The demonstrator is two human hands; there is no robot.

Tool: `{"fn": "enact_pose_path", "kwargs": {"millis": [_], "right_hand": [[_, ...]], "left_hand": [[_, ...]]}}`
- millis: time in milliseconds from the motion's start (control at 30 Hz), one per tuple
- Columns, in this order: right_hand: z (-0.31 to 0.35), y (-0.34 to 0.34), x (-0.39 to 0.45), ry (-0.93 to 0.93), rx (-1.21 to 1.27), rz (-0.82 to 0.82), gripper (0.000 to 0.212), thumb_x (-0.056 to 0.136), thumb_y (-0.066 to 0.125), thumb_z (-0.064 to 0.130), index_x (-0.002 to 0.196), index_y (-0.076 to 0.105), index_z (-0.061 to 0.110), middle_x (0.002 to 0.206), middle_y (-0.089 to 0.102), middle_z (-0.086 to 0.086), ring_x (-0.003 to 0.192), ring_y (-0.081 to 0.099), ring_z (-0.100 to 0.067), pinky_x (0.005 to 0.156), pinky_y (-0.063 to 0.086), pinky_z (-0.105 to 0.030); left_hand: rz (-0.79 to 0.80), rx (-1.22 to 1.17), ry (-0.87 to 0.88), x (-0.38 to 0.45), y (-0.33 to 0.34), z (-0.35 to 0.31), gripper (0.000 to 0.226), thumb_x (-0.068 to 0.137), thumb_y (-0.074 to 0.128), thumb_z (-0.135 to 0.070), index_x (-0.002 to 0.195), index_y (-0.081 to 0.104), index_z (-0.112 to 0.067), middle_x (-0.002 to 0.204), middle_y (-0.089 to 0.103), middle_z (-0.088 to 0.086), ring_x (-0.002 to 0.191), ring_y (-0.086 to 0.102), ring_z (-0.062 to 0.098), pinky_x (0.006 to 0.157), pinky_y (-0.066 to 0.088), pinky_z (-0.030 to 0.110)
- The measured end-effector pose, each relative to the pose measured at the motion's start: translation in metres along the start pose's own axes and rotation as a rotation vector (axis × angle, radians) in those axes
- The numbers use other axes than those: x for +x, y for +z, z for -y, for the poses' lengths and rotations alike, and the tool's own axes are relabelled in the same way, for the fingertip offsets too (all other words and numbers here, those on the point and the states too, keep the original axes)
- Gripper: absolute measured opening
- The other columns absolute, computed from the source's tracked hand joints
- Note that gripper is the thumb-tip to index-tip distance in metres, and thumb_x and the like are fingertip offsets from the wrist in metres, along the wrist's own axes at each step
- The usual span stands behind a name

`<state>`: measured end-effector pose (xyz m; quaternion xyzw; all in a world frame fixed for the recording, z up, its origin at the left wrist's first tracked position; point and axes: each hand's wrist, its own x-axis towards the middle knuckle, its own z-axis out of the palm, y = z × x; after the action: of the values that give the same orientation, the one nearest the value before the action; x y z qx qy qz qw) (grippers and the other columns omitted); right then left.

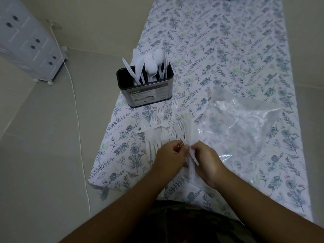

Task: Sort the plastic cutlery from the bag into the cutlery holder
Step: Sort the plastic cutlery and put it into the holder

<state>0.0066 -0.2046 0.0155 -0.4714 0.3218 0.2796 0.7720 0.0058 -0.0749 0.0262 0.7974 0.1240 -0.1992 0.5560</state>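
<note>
Hands: right hand [206, 162] clasps a cutlery bundle [188, 135]; left hand [169, 157] pinches one piece.

Loose cutlery [158, 123] litters the cloth before the holder [146, 88]; the way above is open.

Upright holder [146, 95] (part-filled), clear bag [245, 123] flat

light: you're working in dim, flat, cool light, no hard shadows | glare: soft sheen on the clear plastic bag [245, 123] | contrast: your white cutlery [157, 125] blends into the pale floral cloth [228, 50] | distortion: wide-angle bending at your frame edges, floor lines curve | focus: slightly soft throughout, corners darker
</note>
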Motion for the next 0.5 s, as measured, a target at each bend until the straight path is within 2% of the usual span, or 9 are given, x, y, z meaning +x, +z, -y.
{"fn": "enact_pose_path", "kwargs": {"millis": [100, 167, 233, 300, 333, 400, 500], "right_hand": [[0.0001, 0.0033, -0.0004, -0.082, -0.057, 0.006, 0.037, 0.099, 0.041, 0.005, 0.129, 0.061, -0.005, 0.124, 0.067, -0.032, 0.116, 0.067, -0.041, 0.096, 0.056, -0.052], [0.0011, 0.0031, -0.0017, -0.129, -0.144, 0.005, 0.034, 0.103, 0.04, 0.001, 0.127, 0.064, 0.001, 0.119, 0.072, -0.025, 0.113, 0.07, -0.036, 0.098, 0.056, -0.049], [-0.0015, -0.0013, -0.0011, -0.16, -0.272, -0.005, 0.03, 0.107, 0.043, 0.008, 0.123, 0.068, 0.009, 0.115, 0.076, -0.016, 0.111, 0.072, -0.029, 0.103, 0.054, -0.05], [-0.0037, -0.005, -0.0016, -0.194, -0.373, -0.046, 0.026, 0.108, 0.045, 0.017, 0.117, 0.07, 0.016, 0.114, 0.077, -0.008, 0.11, 0.072, -0.023, 0.105, 0.052, -0.049], [-0.0043, -0.0056, -0.0018, -0.196, -0.397, -0.057, 0.026, 0.108, 0.046, 0.02, 0.116, 0.071, 0.018, 0.113, 0.077, -0.006, 0.11, 0.072, -0.02, 0.106, 0.052, -0.047], [-0.0035, -0.0041, -0.0022, -0.172, -0.339, -0.053, 0.029, 0.108, 0.044, 0.024, 0.117, 0.07, 0.014, 0.116, 0.076, -0.009, 0.113, 0.071, -0.022, 0.107, 0.05, -0.046], [-0.0002, -0.0015, -0.0029, -0.047, -0.06, -0.07, 0.039, 0.106, 0.039, 0.019, 0.123, 0.065, -0.004, 0.122, 0.07, -0.027, 0.119, 0.066, -0.036, 0.107, 0.05, -0.047]], "left_hand": [[0.036, -0.002, 0.066, 0.0041, 0.0005, 0.0025, 0.019, 0.096, 0.06, -0.026, 0.104, 0.075, -0.019, 0.085, 0.074, -0.003, 0.077, 0.073, 0.014, 0.071, 0.063, 0.041], [0.013, 0.1, 0.153, 0.0058, 0.0008, 0.0062, 0.02, 0.095, 0.059, -0.028, 0.104, 0.077, -0.025, 0.084, 0.074, -0.001, 0.076, 0.071, 0.013, 0.071, 0.061, 0.035], [-0.026, 0.209, 0.186, 0.0065, 0.0015, 0.0096, 0.02, 0.097, 0.059, -0.028, 0.103, 0.077, -0.024, 0.085, 0.069, 0.003, 0.079, 0.065, 0.013, 0.071, 0.053, 0.025], [-0.02, 0.261, 0.193, 0.0061, 0.004, 0.0113, 0.021, 0.099, 0.056, -0.027, 0.098, 0.076, -0.021, 0.08, 0.061, 0.002, 0.075, 0.057, 0.008, 0.063, 0.039, 0.012], [-0.009, 0.268, 0.193, 0.006, 0.0052, 0.0111, 0.023, 0.1, 0.054, -0.027, 0.092, 0.075, -0.02, 0.077, 0.057, 0.0, 0.073, 0.053, 0.006, 0.061, 0.034, 0.011], [0.003, 0.266, 0.199, 0.0053, 0.0069, 0.0102, 0.028, 0.101, 0.053, -0.029, 0.079, 0.069, -0.021, 0.074, 0.054, 0.0, 0.071, 0.049, 0.002, 0.061, 0.03, 0.012], [-0.014, 0.27, 0.185, 0.0048, 0.0086, 0.0102, 0.033, 0.1, 0.055, -0.03, 0.069, 0.062, -0.022, 0.076, 0.051, 0.0, 0.072, 0.046, 0.001, 0.063, 0.029, 0.011]]}}
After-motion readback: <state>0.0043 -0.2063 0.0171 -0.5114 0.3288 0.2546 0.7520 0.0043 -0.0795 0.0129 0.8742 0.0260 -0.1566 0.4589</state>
